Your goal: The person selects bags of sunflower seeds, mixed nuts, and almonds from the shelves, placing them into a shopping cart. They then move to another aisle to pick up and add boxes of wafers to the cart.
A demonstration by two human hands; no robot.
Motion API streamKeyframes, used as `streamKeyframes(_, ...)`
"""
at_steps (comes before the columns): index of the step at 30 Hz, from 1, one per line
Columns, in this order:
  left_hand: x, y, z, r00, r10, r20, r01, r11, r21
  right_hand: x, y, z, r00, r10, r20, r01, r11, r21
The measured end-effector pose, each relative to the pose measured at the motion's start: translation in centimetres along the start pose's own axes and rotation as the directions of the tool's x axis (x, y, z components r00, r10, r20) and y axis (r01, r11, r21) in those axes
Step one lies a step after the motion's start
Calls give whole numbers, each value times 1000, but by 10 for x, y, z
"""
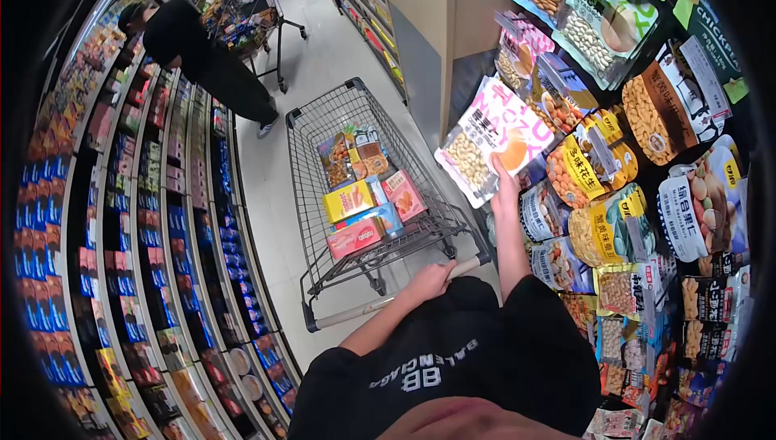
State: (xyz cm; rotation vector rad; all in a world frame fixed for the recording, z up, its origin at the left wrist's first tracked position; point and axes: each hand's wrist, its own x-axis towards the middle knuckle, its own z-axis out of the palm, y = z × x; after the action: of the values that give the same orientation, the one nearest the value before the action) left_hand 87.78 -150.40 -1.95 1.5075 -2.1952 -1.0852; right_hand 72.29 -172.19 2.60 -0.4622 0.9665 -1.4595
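Observation:
My right hand [504, 184] grips the lower edge of a pink and white pouch of nuts [495, 129], held up beside the hanging snack bags. My left hand [433, 280] is closed around the handle [356, 311] of a wire shopping cart [303, 189]. Inside the cart lie a yellow box [348, 200], a pink box [403, 192], a red-pink box [356, 237] and a blue pack [386, 216] partly covered by others. Towards its far end are a nut pouch [334, 158] and a brown pouch [373, 158].
Hanging bags of nuts [608, 157] fill the right side, close to my right arm. Shelves of packaged snacks [162, 254] line the left. Farther up the aisle, a person in black [198, 56] leans towards the shelves near another cart [279, 27]. A beige pillar [428, 35] stands ahead.

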Motion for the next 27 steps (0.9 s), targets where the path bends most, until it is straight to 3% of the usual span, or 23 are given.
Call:
streamKeyframes(3, 18, -12, -26, 999, 49, 10, -49, 998, 29, 37, 0, 26, 997, -83, 3, 83, 995, -52)
streamKeyframes(5, 28, -16, -45, 999, -13, 51, 13, 1000, 14, 59, -5, 35, 990, -141, 18, 142, 984, -106)
streamKeyframes(10, 49, -43, -55, 960, -99, 262, 123, 990, -75, 102, -22, 30, 992, -127, 1, 123, 958, -259)
streamKeyframes(13, 64, -45, -62, 964, -93, 248, 115, 990, -78, 140, -8, 16, 993, -121, 10, 119, 951, -286)
streamKeyframes(17, 87, -29, -84, 916, -364, 167, 381, 921, -83, 153, -4, 20, 991, -131, -23, 118, 942, -314)
streamKeyframes(24, 114, -46, -106, 915, -363, 179, 383, 919, -95, 173, 2, 22, 993, -119, -7, 112, 951, -287)
streamKeyframes(27, 125, -63, -123, 941, -226, 252, 297, 910, -290, 188, 3, 25, 992, -127, -12, 116, 940, -321)
